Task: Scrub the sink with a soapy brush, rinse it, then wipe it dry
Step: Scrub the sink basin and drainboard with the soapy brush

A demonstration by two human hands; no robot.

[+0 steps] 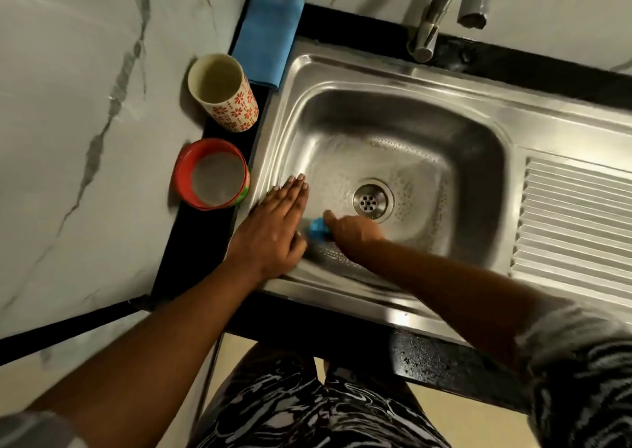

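Note:
A stainless steel sink (485,160) fills the middle of the view, with a round drain (370,202) in its basin. Down inside the basin, left of the drain, my right hand (355,230) is closed on a blue brush (318,228); only a small part of the brush shows past the fingers. My left hand (273,228) lies flat on the sink's left rim, fingers together and straight, holding nothing. A folded blue cloth (266,37) lies on the counter at the sink's far left corner.
A tall cream cup with red flowers (224,93) and a red bowl holding cloudy liquid (212,178) stand on the black counter strip left of the sink. The tap (441,6) hangs over the back rim. A ribbed drainboard (574,218) lies to the right.

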